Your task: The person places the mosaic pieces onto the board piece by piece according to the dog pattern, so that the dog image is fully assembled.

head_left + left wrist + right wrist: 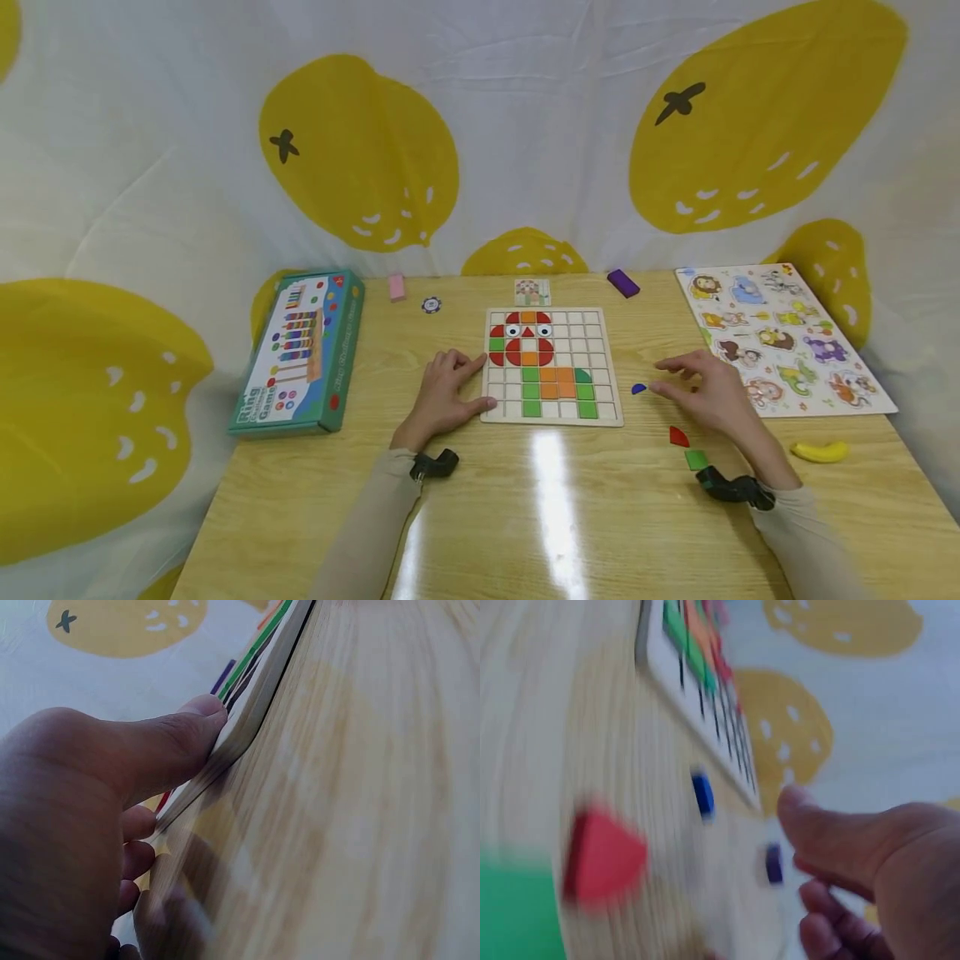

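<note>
In the head view a square wooden grid board [611, 392] lies mid-table, with red, orange and green tiles and two eye pieces set in its cells. My left hand [444, 396] rests at the board's left edge, its thumb on the front corner and its index fingertip further up the side. Beyond the right edge lies a small blue half-round tile [638, 388]. My right hand [708, 390] hovers just right of it, thumb and fingers apart, holding nothing. A red quarter-round tile [678, 437] and a green square tile [696, 460] lie nearer me.
A pattern card [532, 292] sits behind the board. A purple block [623, 283], a pink block [397, 287] and a chip [431, 305] lie along the back. At left is a game box [300, 354]; at right, an animal puzzle [813, 396] and a toy banana [820, 452].
</note>
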Available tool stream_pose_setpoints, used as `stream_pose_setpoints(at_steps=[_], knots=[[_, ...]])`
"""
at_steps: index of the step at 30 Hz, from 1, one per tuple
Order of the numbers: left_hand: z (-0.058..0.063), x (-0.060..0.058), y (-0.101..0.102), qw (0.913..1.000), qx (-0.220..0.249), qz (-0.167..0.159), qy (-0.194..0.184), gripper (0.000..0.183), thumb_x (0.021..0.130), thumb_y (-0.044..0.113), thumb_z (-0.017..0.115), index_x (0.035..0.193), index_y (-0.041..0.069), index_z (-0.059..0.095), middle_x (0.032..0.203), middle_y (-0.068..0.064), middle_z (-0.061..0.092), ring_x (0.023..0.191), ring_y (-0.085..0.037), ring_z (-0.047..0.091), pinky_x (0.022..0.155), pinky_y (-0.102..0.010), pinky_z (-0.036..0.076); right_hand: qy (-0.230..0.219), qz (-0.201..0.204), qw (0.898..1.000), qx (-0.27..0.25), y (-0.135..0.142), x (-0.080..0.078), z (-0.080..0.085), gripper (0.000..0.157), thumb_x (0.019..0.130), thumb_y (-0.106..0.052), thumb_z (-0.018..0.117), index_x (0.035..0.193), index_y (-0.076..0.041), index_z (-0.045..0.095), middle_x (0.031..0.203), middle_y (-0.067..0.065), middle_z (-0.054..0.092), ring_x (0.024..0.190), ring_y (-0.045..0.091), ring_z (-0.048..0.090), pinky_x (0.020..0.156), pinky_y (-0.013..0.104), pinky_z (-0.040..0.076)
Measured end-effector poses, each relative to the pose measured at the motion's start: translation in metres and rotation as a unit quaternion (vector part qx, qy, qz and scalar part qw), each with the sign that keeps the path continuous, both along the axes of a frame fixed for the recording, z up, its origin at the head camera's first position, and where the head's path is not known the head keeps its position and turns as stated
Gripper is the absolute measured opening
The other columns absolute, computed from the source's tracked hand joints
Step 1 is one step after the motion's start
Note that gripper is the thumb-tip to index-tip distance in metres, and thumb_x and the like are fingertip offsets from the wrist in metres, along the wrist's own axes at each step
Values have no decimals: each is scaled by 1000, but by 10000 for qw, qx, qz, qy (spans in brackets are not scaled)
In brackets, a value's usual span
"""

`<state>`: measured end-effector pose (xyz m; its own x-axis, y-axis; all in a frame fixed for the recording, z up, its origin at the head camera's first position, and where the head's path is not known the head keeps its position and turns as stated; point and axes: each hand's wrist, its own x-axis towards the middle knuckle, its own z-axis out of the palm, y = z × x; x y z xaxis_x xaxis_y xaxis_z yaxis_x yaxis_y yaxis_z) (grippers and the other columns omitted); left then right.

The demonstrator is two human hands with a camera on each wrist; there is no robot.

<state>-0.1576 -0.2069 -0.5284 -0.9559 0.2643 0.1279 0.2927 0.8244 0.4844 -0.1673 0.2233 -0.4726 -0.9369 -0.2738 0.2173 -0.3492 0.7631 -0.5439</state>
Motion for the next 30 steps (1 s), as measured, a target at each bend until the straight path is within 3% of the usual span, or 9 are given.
stream_pose_setpoints(at_steps=[3, 7, 12, 15, 18, 21, 25, 30], knots=[[0, 2, -2, 10000, -26, 42, -28, 81, 80, 66, 69, 148, 28, 48, 112, 1, 45, 103, -18, 36, 90, -39, 30, -414, -637, 9956, 548, 23, 2, 4, 44, 84, -41, 78, 106, -3, 69, 84, 9, 67, 73, 25, 61, 63, 38, 42], [0, 3, -4, 10000, 4, 33, -54, 81, 80, 66, 68, 148, 27, 48, 112, 1, 45, 103, -19, 36, 89, -38, 30, -860, -900, 9880, 911, 31, 7, -2, 50, 86, -48, 74, 102, -3, 61, 77, 7, 66, 65, 22, 59, 60, 37, 38], [0, 3, -4, 10000, 23, 1, -41, 80, 80, 63, 70, 148, 27, 48, 112, 0, 45, 103, -19, 36, 90, -39, 29, -643, -438, 9931, 873, 25, 5, -13, 29, 91, -27, 73, 107, -5, 64, 81, 5, 65, 69, 18, 60, 61, 34, 40], [1, 3, -3, 9999, 87, -55, 32, 80, 80, 61, 72, 147, 24, 49, 111, 0, 46, 102, -19, 37, 90, -40, 30, -495, -88, 9953, 832, 23, 1, -15, 29, 92, -15, 70, 117, -5, 63, 87, 7, 64, 73, 17, 60, 63, 34, 42], [1, 3, -2, 9998, 138, -98, 85, 80, 80, 59, 74, 146, 23, 50, 110, 0, 46, 101, -20, 37, 89, -40, 30, -508, -88, 9963, 681, 22, 0, -15, 39, 91, -18, 71, 125, -3, 60, 92, 12, 65, 75, 21, 62, 64, 37, 45], [1, 3, -2, 9999, 97, -78, 75, 79, 80, 60, 73, 146, 24, 50, 110, 1, 46, 101, -18, 36, 88, -39, 29, -586, -344, 9963, 532, 21, -1, -16, 45, 90, -28, 73, 122, 1, 60, 94, 15, 67, 77, 24, 64, 66, 41, 49], [2, 2, -1, 9999, 115, -70, 66, 79, 80, 60, 73, 146, 24, 50, 110, 1, 46, 101, -18, 36, 88, -39, 29, -739, -416, 9952, 495, 19, -6, -18, 36, 91, -27, 72, 111, 2, 64, 95, 16, 66, 77, 24, 65, 67, 42, 50], [3, 1, -1, 9998, 127, -114, 103, 80, 80, 60, 73, 147, 22, 50, 110, 0, 46, 100, -19, 37, 88, -39, 30, -667, 45, 9969, 422, 11, -17, -18, 23, 94, -16, 68, 110, 0, 64, 96, 14, 63, 78, 21, 62, 68, 35, 49]])
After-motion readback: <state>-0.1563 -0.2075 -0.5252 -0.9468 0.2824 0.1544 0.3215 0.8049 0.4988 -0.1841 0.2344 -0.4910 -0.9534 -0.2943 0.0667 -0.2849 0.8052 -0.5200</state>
